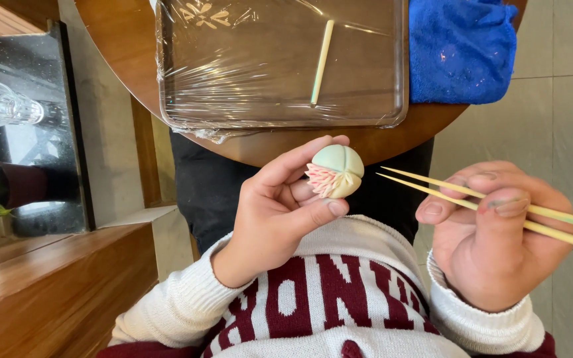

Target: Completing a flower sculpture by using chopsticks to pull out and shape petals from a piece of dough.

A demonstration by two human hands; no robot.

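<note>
While my left hand [280, 212] pinches the pale green sweet ball [335, 172] in its fingertips, my right hand [492, 232] grips two thin sticks [432, 189] just beside it.

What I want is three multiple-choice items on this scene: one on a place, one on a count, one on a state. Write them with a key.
1. Where does the single pale stick lie?
A. on the film-wrapped tray
B. on a blue cloth
C. on the floor

2. How many thin sticks does the right hand hold?
A. one
B. two
C. three

3. How is the pale green sweet held?
A. lying on the tray
B. speared on the sticks
C. pinched in the fingertips of the left hand

Key:
1 A: it rests on the film over the tray.
2 B: two tips jut out side by side from the fingers.
3 C: thumb and fingers close round it, and the stick tips are apart from it.
</note>
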